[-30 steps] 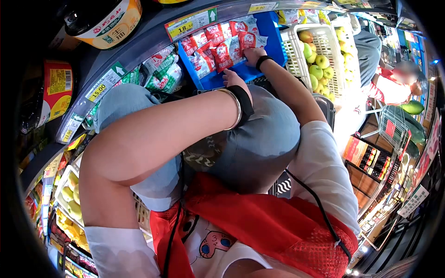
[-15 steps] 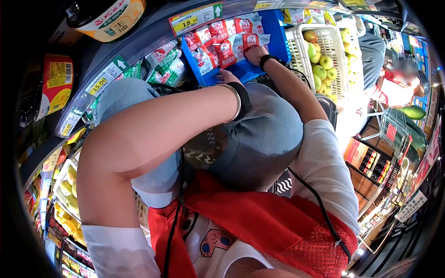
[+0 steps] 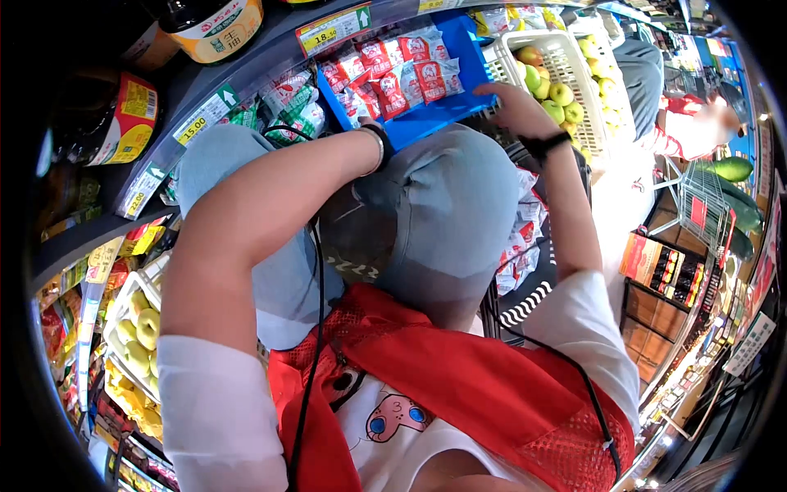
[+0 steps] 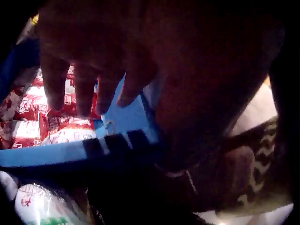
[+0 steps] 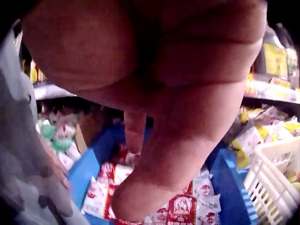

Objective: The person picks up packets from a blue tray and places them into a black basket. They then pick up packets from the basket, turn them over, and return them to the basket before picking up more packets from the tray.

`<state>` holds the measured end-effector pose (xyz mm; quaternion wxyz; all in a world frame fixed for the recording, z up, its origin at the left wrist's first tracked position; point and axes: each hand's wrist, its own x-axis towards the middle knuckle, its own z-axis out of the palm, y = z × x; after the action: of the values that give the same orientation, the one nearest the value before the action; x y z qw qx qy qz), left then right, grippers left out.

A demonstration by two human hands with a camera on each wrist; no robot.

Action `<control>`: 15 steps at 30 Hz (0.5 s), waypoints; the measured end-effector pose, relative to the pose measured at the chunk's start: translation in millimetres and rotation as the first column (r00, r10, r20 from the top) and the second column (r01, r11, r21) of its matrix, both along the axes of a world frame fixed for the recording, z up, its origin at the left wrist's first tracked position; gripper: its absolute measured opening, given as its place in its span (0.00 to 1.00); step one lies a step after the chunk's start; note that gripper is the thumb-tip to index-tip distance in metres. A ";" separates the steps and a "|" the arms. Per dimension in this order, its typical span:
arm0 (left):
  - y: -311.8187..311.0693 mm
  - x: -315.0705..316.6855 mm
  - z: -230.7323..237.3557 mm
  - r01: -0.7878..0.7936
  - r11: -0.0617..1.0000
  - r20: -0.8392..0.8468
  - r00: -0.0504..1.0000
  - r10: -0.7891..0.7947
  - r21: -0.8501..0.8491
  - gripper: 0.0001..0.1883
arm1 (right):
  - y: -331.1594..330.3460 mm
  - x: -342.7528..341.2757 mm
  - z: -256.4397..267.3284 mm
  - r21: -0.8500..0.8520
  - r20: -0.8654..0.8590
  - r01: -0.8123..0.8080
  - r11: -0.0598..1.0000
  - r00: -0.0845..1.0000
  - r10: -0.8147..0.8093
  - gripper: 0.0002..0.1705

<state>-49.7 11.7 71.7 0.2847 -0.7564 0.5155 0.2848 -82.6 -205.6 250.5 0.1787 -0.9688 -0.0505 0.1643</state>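
A blue bin point(image 3: 450, 114) holds several red-and-white packets point(image 3: 393, 90) laid in rows. My left hand point(image 4: 122, 51) is at the bin's near left corner, its fingers extending over the wall toward the packets; my forearm and knee partly hide it in the head view. At the bin's right end is my right hand point(image 3: 522, 113), fingers reaching to the rim and nothing held in them. The right wrist view shows its thumb and a finger above the packets. Beside my right knee, more red-and-white packets point(image 3: 525, 234) lie in a dark basket.
A white crate point(image 3: 586, 78) of apples stands right of the bin, with green-and-white packets point(image 3: 295, 102) on its left. Sauce bottles point(image 3: 215, 31) line the shelf above the price labels point(image 3: 334, 30). Farther right are another person point(image 3: 693, 123) and a shopping cart point(image 3: 705, 197).
My right hand has left the packets and moved right to the bin's rim. My left hand has shifted left along the bin's near side. The basket packets by my knee have come into view.
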 end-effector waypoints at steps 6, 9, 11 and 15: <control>9.9 -13.1 -47.3 0.007 0.989 -0.096 0.995 -0.022 -0.146 0.13 | -37.1 -174.2 -4.1 0.206 0.220 0.085 0.975 0.967 -0.130 0.27; 16.7 -11.6 -95.4 -0.021 0.955 -0.077 0.997 -0.002 -0.296 0.14 | -58.8 -253.2 -67.5 0.082 0.048 0.303 0.949 0.950 -0.307 0.26; 15.5 -14.9 -119.7 0.044 0.966 -0.008 0.999 -0.048 -0.255 0.14 | -59.4 -285.6 -111.5 0.123 0.030 0.304 0.945 0.950 -0.309 0.25; 17.5 -13.7 -155.5 -0.016 0.916 -0.016 1.000 0.011 -0.400 0.13 | -46.2 -324.6 -193.9 -0.229 -0.184 0.316 0.921 0.915 -0.359 0.30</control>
<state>-63.4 29.1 -83.9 0.1184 -0.8002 0.5595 0.1804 -407.2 -251.8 56.6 0.1135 -0.9510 0.1548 0.2422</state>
